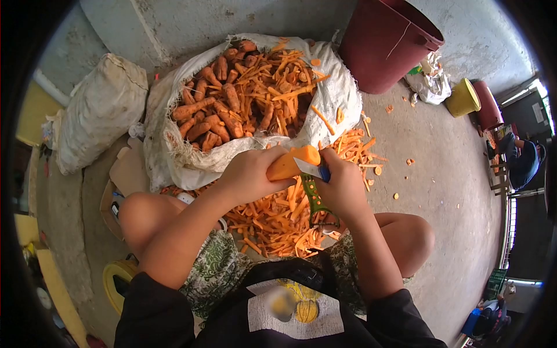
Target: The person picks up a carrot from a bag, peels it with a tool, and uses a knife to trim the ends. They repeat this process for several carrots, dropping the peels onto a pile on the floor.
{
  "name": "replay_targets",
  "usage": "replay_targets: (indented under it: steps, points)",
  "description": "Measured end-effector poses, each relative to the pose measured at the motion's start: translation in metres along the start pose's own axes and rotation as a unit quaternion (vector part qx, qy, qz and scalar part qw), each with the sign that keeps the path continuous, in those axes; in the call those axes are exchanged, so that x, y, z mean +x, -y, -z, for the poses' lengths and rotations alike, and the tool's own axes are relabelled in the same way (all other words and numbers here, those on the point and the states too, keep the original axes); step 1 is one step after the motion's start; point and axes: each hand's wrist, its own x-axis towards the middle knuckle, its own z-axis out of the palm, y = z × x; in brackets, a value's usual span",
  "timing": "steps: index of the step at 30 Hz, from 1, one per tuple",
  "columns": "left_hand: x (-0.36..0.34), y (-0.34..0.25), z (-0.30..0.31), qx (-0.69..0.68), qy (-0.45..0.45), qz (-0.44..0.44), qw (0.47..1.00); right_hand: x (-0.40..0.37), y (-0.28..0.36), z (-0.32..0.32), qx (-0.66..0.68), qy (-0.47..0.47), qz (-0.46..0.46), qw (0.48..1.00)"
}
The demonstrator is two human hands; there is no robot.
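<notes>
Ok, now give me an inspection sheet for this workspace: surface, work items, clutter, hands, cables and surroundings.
Surface: bare grey floor, with scattered orange scraps.
Work items: peeled carrot, blue-handled knife, green peeler; open white sack holding unpeeled carrots and peelings.
Clutter: a heap of peelings on the floor between the legs and the sack.
Hands: left hand grips the carrot; right hand grips the knife, with the peeler just below; whether it holds that too is unclear.
Cables: nothing seen.
Surroundings: wall, large dark-red bucket, stuffed sack, another person at far right.
</notes>
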Motion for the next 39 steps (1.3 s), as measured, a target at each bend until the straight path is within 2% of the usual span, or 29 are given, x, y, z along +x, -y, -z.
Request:
replay_targets:
  steps: [19,23,28,30,31,32,33,34,36,39]
  points:
    - [-0.001,-0.002,-0.004,0.027,-0.013,0.001,1.0,0.0,0.001,0.0,0.001,-0.017,-0.004,1.0]
    - [-0.004,-0.006,-0.001,0.029,-0.009,-0.027,0.999,0.002,-0.006,-0.007,-0.001,-0.024,-0.034,0.999]
    - [-0.005,-0.006,0.005,0.042,-0.016,-0.043,0.998,0.004,-0.007,-0.011,0.017,-0.022,-0.031,0.999]
    - [-0.005,-0.007,0.007,0.057,0.016,-0.057,0.997,0.01,-0.017,-0.015,0.017,-0.018,-0.03,0.999]
    - [-0.006,-0.012,0.007,0.057,0.017,-0.058,0.997,0.019,-0.03,-0.018,0.002,-0.015,-0.114,0.993]
    - [-0.009,-0.02,0.005,0.059,0.02,-0.168,0.984,0.026,-0.044,-0.022,-0.011,-0.013,-0.198,0.98]
    - [-0.012,-0.026,0.003,0.058,0.026,-0.278,0.958,0.03,-0.062,-0.03,-0.034,-0.033,-0.178,0.983]
    - [-0.016,-0.029,0.003,0.058,0.028,-0.282,0.957,0.03,-0.067,-0.036,-0.034,-0.037,-0.182,0.982]
    - [-0.022,-0.034,0.001,-0.013,0.049,-0.186,0.981,0.032,-0.071,-0.046,-0.012,-0.001,-0.19,0.982]
    - [-0.021,-0.024,-0.005,-0.005,0.008,-0.221,0.975,0.027,-0.072,-0.062,-0.008,0.04,-0.186,0.982]
